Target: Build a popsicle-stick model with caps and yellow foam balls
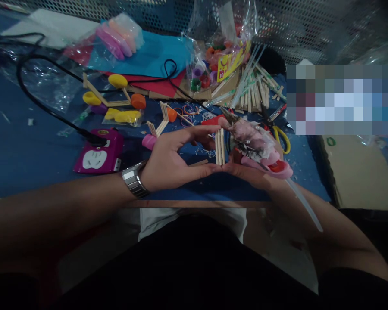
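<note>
Above the blue tabletop (42,150), pale wooden sticks (220,147) are pinched for apparent alignment by the left hand (170,158); steadiness seems required. Grip by the right hand (247,174) cannot be told.

The soiled pink plastic glue gun (254,137) hides most of the person's right hand (250,176), so its grip is unclear. The clear plastic bag (210,36) is cut by the top edge; its yellow label (233,62) has unreadable small print.
</note>
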A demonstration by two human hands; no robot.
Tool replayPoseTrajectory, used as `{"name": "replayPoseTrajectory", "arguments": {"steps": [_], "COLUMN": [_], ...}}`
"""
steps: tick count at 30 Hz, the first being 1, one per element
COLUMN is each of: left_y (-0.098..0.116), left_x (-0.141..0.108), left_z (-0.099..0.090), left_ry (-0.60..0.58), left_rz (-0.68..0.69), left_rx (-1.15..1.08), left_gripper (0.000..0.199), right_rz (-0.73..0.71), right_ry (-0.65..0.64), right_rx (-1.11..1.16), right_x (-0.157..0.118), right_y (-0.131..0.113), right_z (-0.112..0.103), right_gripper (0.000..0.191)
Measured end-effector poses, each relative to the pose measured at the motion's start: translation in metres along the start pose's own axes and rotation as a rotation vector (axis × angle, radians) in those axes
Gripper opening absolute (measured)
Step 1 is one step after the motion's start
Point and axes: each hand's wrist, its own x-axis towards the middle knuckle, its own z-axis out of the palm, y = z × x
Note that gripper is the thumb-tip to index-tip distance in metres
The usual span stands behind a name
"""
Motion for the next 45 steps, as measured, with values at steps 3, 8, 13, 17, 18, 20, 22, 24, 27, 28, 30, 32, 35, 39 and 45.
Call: {"name": "replayPoseTrajectory", "arguments": {"steps": [3, 8, 13, 17, 18, 20, 22, 24, 27, 28, 30, 32, 35, 39, 45], "left_y": [0.002, 0.006, 0.007, 0.008, 0.009, 0.01, 0.011, 0.01, 0.005, 0.003, 0.0, 0.001, 0.007, 0.013, 0.008], "left_x": [0.003, 0.006, 0.008, 0.007, 0.007, 0.005, 0.004, 0.004, 0.005, 0.005, 0.006, 0.006, 0.006, 0.006, 0.005], "left_z": [0.0, 0.002, 0.002, 0.001, 0.001, 0.001, 0.001, 0.001, 0.001, 0.001, 0.001, 0.001, 0.002, 0.003, 0.003], "left_ry": [0.005, 0.021, 0.007, 0.0, -0.008, -0.023, -0.026, -0.015, 0.004, 0.006, 0.0, -0.006, -0.004, -0.011, -0.02], "left_rz": [0.058, 0.091, 0.112, 0.108, 0.09, 0.046, 0.032, 0.044, 0.096, 0.123, 0.17, 0.169, 0.104, 0.053, 0.05], "left_rx": [0.009, 0.037, 0.025, 0.003, -0.008, -0.018, -0.017, -0.009, 0.007, 0.007, 0.001, -0.007, 0.002, 0.022, -0.023], "left_gripper": [0.077, 0.072, 0.075, 0.073, 0.072, 0.07, 0.07, 0.071, 0.075, 0.078, 0.082, 0.082, 0.074, 0.069, 0.07], "right_rz": [-0.142, -0.182, -0.167, -0.164, -0.152, -0.134, -0.143, -0.186, -0.244, -0.252, -0.262, -0.235, -0.156, -0.139, -0.143], "right_ry": [0.062, 0.003, -0.01, -0.001, 0.005, 0.003, -0.005, -0.008, -0.005, -0.005, 0.01, 0.014, -0.018, -0.053, -0.034], "right_rx": [0.025, 0.063, 0.057, 0.061, 0.048, 0.027, 0.037, 0.082, 0.133, 0.127, 0.099, 0.078, 0.108, 0.142, 0.122], "right_x": [0.002, 0.005, 0.006, 0.006, 0.006, 0.006, 0.007, 0.007, 0.007, 0.007, 0.006, 0.006, 0.005, 0.006, 0.007], "right_y": [-0.004, -0.008, -0.006, -0.006, -0.007, -0.007, -0.005, -0.003, 0.002, 0.002, 0.003, 0.003, 0.001, 0.0, 0.001], "right_z": [0.003, 0.0, -0.001, -0.001, -0.002, -0.002, -0.002, -0.002, 0.0, 0.0, 0.0, 0.0, -0.001, -0.003, -0.001], "right_gripper": [0.051, 0.034, 0.041, 0.042, 0.043, 0.046, 0.047, 0.048, 0.05, 0.05, 0.049, 0.05, 0.058, 0.051, 0.063]}}
